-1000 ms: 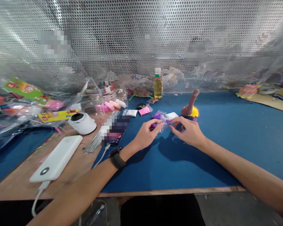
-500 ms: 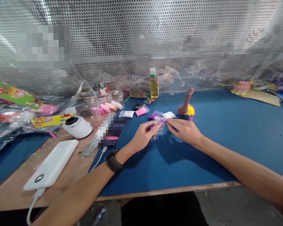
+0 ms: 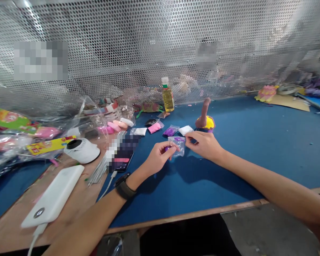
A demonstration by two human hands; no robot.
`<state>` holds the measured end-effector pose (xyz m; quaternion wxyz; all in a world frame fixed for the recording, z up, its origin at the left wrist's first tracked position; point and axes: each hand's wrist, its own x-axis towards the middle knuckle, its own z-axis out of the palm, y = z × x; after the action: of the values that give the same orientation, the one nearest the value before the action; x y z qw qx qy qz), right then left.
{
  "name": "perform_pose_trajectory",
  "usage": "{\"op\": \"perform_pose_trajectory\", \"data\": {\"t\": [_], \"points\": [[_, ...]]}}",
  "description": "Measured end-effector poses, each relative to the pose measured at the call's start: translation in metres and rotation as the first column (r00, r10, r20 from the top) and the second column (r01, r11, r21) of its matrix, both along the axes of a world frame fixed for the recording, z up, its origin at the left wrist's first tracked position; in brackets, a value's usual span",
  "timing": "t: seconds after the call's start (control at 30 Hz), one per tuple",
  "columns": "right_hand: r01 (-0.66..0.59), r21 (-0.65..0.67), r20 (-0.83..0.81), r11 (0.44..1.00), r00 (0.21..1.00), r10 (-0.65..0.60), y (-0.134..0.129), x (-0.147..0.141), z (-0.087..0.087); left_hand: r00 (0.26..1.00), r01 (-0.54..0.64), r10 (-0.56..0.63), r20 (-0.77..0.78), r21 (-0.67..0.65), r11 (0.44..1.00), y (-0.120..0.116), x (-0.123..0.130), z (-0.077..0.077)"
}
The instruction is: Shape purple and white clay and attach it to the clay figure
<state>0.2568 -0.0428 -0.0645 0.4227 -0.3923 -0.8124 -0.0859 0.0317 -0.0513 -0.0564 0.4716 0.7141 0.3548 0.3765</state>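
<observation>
My left hand [image 3: 160,158] pinches a small clear plastic bag [image 3: 180,147] with purple bits along its top, above the blue mat. A lump of purple clay [image 3: 166,148] shows at its fingertips. My right hand [image 3: 205,144] is closed thumb to forefinger just off the bag's right edge; whatever is in that pinch is too small to make out. Beyond the hands lie packets of purple clay [image 3: 171,131], white clay [image 3: 186,130] and pink clay [image 3: 155,127]. Behind the right hand stands a clay figure [image 3: 205,119] with a yellow base and an upright brownish stalk.
A bottle of yellow liquid [image 3: 168,96] stands near the perforated metal screen [image 3: 138,46]. Left of my hands lie a phone [image 3: 124,156] on a cable, thin sticks [image 3: 97,174], a white power bank [image 3: 56,195], a white roll-like object [image 3: 82,150] and plastic packaging [image 3: 9,122].
My right fingers have drawn slightly away from the bag, which hangs more spread out in my left hand. The whole view has shifted a little.
</observation>
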Motion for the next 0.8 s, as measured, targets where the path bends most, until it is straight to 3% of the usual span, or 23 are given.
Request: {"op": "perform_pose_trajectory", "data": {"t": [0.27, 0.47, 0.7, 0.8], "points": [[-0.136, -0.258, -0.275, 0.957, 0.959, 0.062, -0.006, 0.0, 0.011, 0.997, -0.07, 0.072, -0.038, 0.053, 0.996, 0.001, 0.0, 0.001], [-0.275, -0.431, -0.426, 0.86, 0.902, 0.075, -0.012, -0.003, 0.016, 0.993, -0.106, 0.11, -0.049, 0.072, 0.992, -0.001, 0.002, 0.0], [-0.404, -0.525, -0.576, 0.749, 0.817, 0.037, -0.011, -0.005, 0.013, 0.979, -0.204, 0.204, -0.014, 0.021, 0.979, 0.0, 0.006, 0.001], [-0.402, -0.493, -0.585, 0.771, 0.809, 0.048, -0.011, -0.005, 0.012, 0.976, -0.216, 0.216, -0.016, -0.001, 0.976, 0.0, 0.007, 0.003]]}}
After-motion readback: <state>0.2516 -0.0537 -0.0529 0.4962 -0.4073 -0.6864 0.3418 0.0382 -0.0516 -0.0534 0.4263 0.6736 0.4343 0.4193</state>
